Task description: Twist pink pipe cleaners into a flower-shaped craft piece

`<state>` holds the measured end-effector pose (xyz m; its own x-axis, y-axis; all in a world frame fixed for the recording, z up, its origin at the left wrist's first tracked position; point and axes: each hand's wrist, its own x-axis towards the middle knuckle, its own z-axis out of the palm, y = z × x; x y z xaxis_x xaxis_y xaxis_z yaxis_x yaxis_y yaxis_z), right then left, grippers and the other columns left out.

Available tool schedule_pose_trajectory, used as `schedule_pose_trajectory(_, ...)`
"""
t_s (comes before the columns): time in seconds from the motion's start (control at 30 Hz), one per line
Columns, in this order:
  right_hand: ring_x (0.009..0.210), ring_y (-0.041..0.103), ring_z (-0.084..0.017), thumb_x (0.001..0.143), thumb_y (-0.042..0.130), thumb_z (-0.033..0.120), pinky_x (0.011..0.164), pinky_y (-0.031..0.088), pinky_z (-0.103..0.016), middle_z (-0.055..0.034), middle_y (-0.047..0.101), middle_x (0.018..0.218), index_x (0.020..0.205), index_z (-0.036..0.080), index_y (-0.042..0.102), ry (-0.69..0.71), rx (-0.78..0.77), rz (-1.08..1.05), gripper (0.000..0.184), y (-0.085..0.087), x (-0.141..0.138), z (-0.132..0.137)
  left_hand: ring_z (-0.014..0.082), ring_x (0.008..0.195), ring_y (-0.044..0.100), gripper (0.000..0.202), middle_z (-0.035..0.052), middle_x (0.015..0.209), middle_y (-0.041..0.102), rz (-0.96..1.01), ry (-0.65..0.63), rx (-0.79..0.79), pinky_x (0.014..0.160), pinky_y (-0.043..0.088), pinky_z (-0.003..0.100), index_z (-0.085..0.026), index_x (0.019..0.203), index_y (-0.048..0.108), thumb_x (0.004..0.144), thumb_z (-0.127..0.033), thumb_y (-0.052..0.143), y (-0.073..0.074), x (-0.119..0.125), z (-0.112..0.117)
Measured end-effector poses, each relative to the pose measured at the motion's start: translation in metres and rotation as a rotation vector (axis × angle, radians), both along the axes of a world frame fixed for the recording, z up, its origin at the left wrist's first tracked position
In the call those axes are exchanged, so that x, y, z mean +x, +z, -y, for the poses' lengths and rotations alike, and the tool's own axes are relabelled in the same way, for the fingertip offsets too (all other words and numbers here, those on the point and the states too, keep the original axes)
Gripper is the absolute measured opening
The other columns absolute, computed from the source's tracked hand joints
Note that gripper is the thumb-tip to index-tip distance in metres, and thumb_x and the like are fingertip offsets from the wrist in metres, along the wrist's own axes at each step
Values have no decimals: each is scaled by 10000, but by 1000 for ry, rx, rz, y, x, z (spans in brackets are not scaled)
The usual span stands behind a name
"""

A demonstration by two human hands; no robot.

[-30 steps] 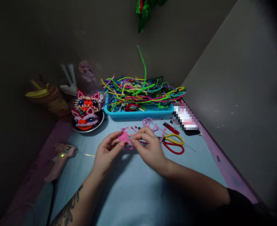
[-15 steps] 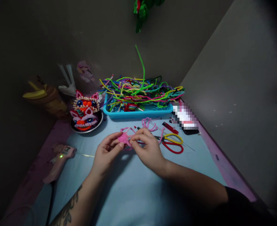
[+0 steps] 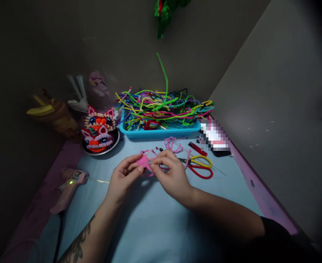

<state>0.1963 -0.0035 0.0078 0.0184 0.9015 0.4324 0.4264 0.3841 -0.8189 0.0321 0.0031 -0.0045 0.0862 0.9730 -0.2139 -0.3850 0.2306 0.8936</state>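
A small pink fuzzy piece (image 3: 143,161), which looks made of pipe cleaner, sits between my two hands. My left hand (image 3: 125,174) is closed on its left side, thumb and fingers pinching it. At its right edge, my right hand (image 3: 171,173) pinches with thumb and forefinger; what lies between those fingertips is too small to make out. Just beyond my hands lies a loose bunch of pink pipe cleaners (image 3: 174,145). Scissors with one yellow and one red handle (image 3: 202,167) rest right of my right hand, partly hidden by it.
A blue tray (image 3: 161,133) heaped with coloured pipe cleaners stands at the back. Left of it, a round dish (image 3: 117,142) holds fuzzy animal-head figures. A pink glue gun (image 3: 72,188) with a cord lies at left. A red-handled tool (image 3: 198,148) and a phone (image 3: 221,152) are at right.
The pink piece has shifted and tilted very slightly in my fingers. Both hands keep nearly the same place and grip; nothing else has visibly moved.
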Motion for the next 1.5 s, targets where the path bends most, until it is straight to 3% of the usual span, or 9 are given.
schedule_pose_trajectory(0.27, 810, 616, -150, 827, 648, 115, 755, 491, -270, -14, 610, 816, 748, 206, 695, 12, 1, -48, 129, 0, -1, 0, 109, 610, 643, 398, 14, 681, 744, 46, 16, -27, 630, 488, 200, -206, 946, 783, 573, -263, 910, 2, 3, 0)
schedule_pose_trajectory(0.67, 793, 624, -166, 822, 643, 129, 743, 489, -306, -17, 628, 785, 737, 209, 707, -1, -2, -17, 134, -1, -2, 0, 117, 657, 653, 400, 33, 782, 772, 25, -4, -25, 626, 481, 198, -211, 975, 780, 598, -269, 899, 2, 3, 0)
schedule_pose_trajectory(0.87, 817, 623, -174, 834, 647, 137, 761, 492, -322, -18, 629, 791, 758, 220, 716, -4, 19, 9, 132, 1, -2, 1, 81, 510, 542, 331, -10, 600, 694, 44, 44, -6, 496, 385, 174, -201, 902, 791, 590, -266, 882, 5, 5, 0)
schedule_pose_trajectory(1.1, 800, 614, -169, 844, 648, 142, 748, 492, -320, -15, 609, 795, 779, 223, 722, -6, 17, 14, 128, 0, -2, 2, 97, 514, 564, 315, -9, 591, 694, 57, 74, -37, 517, 414, 195, -197, 853, 786, 547, -193, 861, 9, 8, 1)
schedule_pose_trajectory(1.5, 815, 615, -170, 835, 641, 136, 755, 490, -310, -18, 604, 816, 768, 214, 706, -3, -13, -9, 122, -1, -2, 2, 114, 529, 589, 334, -11, 579, 676, 32, 68, -28, 545, 456, 222, -187, 900, 783, 572, -204, 850, 7, 7, 1)
